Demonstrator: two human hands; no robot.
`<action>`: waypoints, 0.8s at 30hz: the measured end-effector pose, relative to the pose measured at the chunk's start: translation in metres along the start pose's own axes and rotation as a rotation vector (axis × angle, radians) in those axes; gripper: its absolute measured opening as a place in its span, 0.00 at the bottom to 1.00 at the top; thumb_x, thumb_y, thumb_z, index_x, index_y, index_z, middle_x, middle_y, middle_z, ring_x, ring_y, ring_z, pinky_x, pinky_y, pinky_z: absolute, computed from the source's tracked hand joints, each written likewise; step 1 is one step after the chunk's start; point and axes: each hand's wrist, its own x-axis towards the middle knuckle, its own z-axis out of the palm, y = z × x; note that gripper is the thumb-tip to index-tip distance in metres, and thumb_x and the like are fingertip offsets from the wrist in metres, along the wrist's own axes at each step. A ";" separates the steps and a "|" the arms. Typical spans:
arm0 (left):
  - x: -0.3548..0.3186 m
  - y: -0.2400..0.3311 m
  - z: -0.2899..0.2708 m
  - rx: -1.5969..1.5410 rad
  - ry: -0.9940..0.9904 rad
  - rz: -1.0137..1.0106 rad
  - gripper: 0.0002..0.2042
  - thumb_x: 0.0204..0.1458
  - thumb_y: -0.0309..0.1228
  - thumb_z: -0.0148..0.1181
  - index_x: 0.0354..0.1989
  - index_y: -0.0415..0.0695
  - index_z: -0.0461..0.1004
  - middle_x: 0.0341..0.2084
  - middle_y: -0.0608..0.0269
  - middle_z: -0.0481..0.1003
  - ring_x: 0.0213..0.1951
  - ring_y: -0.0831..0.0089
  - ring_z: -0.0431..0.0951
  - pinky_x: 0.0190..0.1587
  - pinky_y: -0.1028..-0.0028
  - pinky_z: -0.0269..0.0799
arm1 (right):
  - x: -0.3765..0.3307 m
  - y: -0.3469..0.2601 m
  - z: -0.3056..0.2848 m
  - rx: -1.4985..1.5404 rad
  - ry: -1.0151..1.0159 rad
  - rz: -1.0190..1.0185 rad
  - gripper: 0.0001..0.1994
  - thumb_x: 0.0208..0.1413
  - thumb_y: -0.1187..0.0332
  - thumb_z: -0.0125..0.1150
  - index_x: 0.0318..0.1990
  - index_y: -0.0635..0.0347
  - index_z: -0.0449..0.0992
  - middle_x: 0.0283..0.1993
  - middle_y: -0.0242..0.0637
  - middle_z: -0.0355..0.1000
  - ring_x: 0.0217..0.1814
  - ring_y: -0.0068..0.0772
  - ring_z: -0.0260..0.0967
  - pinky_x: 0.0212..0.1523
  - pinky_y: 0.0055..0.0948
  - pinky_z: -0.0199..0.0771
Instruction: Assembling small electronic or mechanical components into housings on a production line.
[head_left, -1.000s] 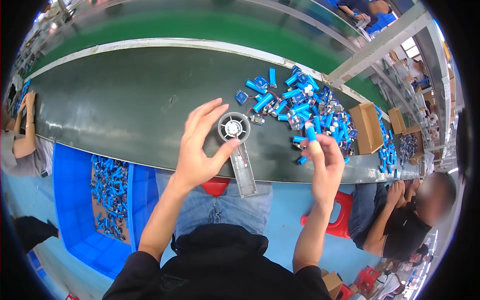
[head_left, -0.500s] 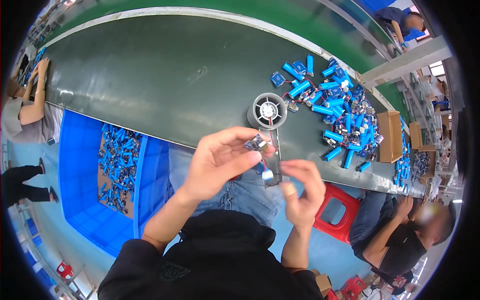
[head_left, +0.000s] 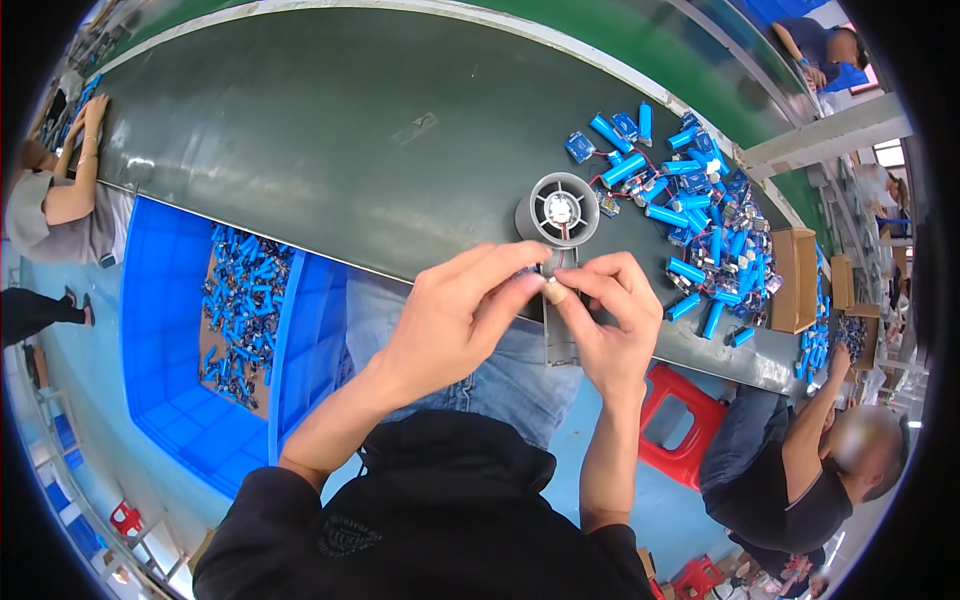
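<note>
Left hand [head_left: 450, 315]: partly curled, thumb and fingertips being kept together on a small circuit board [head_left: 525, 271], which is mostly being hidden by the fingers. Right hand [head_left: 615, 325]: thumb and index being brought close at the same spot, other fingers being held bent; whether anything is being gripped there cannot be told. Both hands are being held over the handle of a grey fan housing [head_left: 560, 208]. Its round end is being supported on the bench [head_left: 300, 130], left of the blue battery cells [head_left: 700, 225]; its handle is being overhung past the edge.
</note>
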 end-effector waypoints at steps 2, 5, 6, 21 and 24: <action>0.000 0.003 -0.006 0.109 -0.088 -0.032 0.10 0.53 0.22 0.64 0.45 0.41 0.79 0.25 0.61 0.75 0.23 0.79 0.73 0.26 0.78 0.68 | 0.001 0.001 0.001 -0.004 -0.001 -0.028 0.10 0.45 0.80 0.71 0.38 0.62 0.83 0.35 0.33 0.71 0.33 0.22 0.68 0.28 0.20 0.67; 0.000 -0.004 -0.001 0.182 -0.048 0.058 0.10 0.52 0.22 0.65 0.43 0.41 0.79 0.24 0.61 0.75 0.20 0.76 0.72 0.24 0.77 0.66 | 0.002 0.002 0.002 -0.026 -0.007 -0.081 0.10 0.46 0.81 0.70 0.38 0.63 0.83 0.35 0.34 0.71 0.32 0.22 0.68 0.28 0.20 0.67; 0.000 -0.006 0.001 0.187 -0.028 0.086 0.09 0.52 0.22 0.65 0.42 0.41 0.79 0.24 0.62 0.75 0.19 0.75 0.71 0.22 0.77 0.65 | 0.002 0.002 0.002 -0.044 -0.012 -0.106 0.10 0.47 0.81 0.70 0.39 0.63 0.83 0.34 0.34 0.71 0.32 0.22 0.68 0.28 0.20 0.67; -0.002 -0.005 -0.008 0.055 0.015 0.134 0.16 0.52 0.18 0.61 0.51 0.39 0.76 0.42 0.52 0.76 0.41 0.64 0.77 0.45 0.70 0.72 | 0.004 -0.001 0.002 0.073 0.003 -0.011 0.06 0.51 0.82 0.64 0.37 0.66 0.80 0.32 0.34 0.71 0.28 0.20 0.64 0.28 0.20 0.62; -0.003 0.001 -0.015 0.187 0.011 0.137 0.11 0.51 0.16 0.62 0.44 0.34 0.80 0.45 0.50 0.77 0.47 0.64 0.78 0.49 0.71 0.73 | 0.006 -0.003 0.002 0.108 0.000 0.050 0.05 0.51 0.83 0.63 0.36 0.67 0.78 0.32 0.34 0.71 0.27 0.20 0.63 0.29 0.20 0.61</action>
